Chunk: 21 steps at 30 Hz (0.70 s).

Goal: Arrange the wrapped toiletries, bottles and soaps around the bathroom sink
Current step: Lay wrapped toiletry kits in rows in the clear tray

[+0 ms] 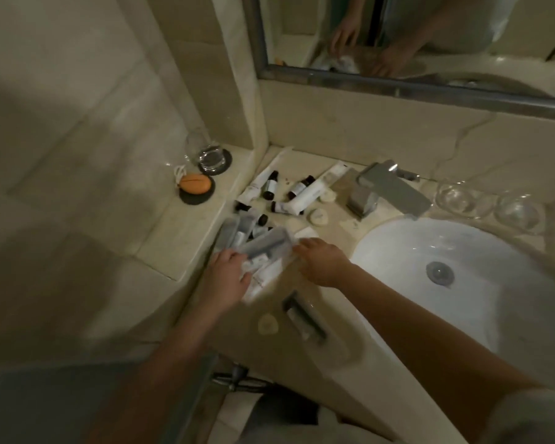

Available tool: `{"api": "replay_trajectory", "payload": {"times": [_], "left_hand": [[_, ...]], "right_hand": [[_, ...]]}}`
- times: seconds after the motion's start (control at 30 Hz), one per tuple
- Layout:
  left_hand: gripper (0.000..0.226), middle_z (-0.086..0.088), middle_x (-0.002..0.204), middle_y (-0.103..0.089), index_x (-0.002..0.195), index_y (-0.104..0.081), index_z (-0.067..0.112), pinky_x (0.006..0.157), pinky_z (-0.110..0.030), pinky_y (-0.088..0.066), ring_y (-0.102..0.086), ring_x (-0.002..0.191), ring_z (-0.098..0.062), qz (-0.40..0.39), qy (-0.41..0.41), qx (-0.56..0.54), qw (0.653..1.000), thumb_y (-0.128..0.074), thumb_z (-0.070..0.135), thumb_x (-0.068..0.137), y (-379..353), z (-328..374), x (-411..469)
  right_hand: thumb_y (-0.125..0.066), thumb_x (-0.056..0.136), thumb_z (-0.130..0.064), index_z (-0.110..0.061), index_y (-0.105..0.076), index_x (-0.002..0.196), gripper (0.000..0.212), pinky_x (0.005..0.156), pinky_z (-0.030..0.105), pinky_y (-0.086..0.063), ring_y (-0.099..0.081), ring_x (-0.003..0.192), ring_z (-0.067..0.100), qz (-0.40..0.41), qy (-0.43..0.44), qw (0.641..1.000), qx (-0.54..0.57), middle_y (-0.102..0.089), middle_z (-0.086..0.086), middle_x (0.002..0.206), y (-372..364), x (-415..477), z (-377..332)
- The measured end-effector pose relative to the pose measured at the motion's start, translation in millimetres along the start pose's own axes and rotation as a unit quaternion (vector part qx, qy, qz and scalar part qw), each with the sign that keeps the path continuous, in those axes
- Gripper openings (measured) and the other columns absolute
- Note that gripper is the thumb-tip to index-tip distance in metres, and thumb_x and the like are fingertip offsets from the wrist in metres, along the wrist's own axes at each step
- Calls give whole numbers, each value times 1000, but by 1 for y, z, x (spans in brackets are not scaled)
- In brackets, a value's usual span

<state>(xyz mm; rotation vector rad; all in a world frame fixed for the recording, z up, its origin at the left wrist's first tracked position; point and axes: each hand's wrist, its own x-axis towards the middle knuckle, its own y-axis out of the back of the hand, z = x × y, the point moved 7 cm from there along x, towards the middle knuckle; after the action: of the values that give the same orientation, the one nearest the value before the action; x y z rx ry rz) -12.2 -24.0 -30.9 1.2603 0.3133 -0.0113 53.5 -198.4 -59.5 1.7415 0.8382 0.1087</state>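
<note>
A loose pile of wrapped toiletries (263, 248) lies on the beige counter left of the white sink (407, 248). My left hand (228, 277) rests on the pile's near left side, fingers curled over white packets. My right hand (322, 261) touches the pile's right end; the blur hides whether it grips anything. Behind the pile lie small dark-capped bottles (271, 187), a long white tube (314, 190) and round wrapped soaps (318, 216). Another round soap (267, 323) and a dark wrapped item (303, 315) lie nearer the front edge.
A chrome faucet (385, 190) stands behind the sink, two upturned glasses (491, 203) to its right. On the left ledge sit an orange soap on a dark dish (195, 185) and a glass on a coaster (209, 155). A mirror (430, 36) hangs above.
</note>
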Motion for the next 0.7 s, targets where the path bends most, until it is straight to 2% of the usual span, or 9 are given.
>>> {"api": "replay_trajectory", "payload": {"times": [0.13, 0.23, 0.33, 0.43, 0.5, 0.6, 0.7], "left_hand": [[37, -6, 128, -44, 122, -51, 17, 98, -35, -38, -42, 117, -24, 30, -6, 0, 1000, -54, 29, 87, 10, -8, 21], [39, -6, 128, -43, 123, -49, 18, 100, -37, -39, -40, 120, -24, 17, -21, -6, 1000, -54, 30, 86, 8, -10, 37], [41, -7, 128, -44, 125, -48, 17, 99, -38, -40, -41, 120, -25, 17, -35, -9, 999, -53, 31, 87, 8, -5, 55], [38, -6, 131, -45, 125, -50, 16, 102, -37, -40, -43, 121, -23, 23, -31, -78, 996, -52, 30, 90, 17, 13, 78], [36, -7, 131, -46, 124, -52, 12, 102, -38, -41, -44, 121, -24, 12, -29, -123, 992, -50, 28, 91, 24, 30, 99], [39, -14, 130, -49, 124, -54, 7, 101, -41, -41, -47, 119, -28, -42, -41, -139, 989, -47, 29, 92, 23, 60, 133], [42, -14, 126, -52, 124, -53, 8, 96, -40, -43, -48, 114, -31, -84, -80, -78, 990, -46, 33, 91, 15, 90, 160]], "right_hand": [[-50, 90, -28, -23, -35, 139, 51, 105, 42, -33, -35, 131, 27, 6, 8, 994, -108, -37, 7, 144, -5, 30, -13], [-55, 88, -28, -20, -37, 137, 53, 101, 41, -36, -42, 120, 28, 20, 7, 990, -141, -45, 9, 133, -3, 39, -15], [-55, 87, -23, -20, -41, 133, 48, 99, 39, -35, -41, 116, 27, 21, 26, 985, -172, -45, 9, 129, 0, 44, -15], [-55, 87, -19, -24, -48, 127, 40, 107, 40, -31, -42, 122, 25, 39, 43, 989, -134, -49, 5, 128, 8, 41, -8], [-55, 87, -18, -26, -51, 119, 33, 109, 41, -31, -49, 118, 24, 61, 46, 992, -101, -57, 4, 121, 19, 31, 3], [-58, 85, -16, -23, -52, 108, 24, 99, 41, -40, -60, 100, 24, 103, 30, 992, -67, -65, 4, 104, 40, 9, 26], [-58, 83, -12, -19, -51, 92, 13, 79, 36, -46, -54, 77, 21, 149, -10, 989, -7, -61, 4, 88, 60, -13, 48]]}}
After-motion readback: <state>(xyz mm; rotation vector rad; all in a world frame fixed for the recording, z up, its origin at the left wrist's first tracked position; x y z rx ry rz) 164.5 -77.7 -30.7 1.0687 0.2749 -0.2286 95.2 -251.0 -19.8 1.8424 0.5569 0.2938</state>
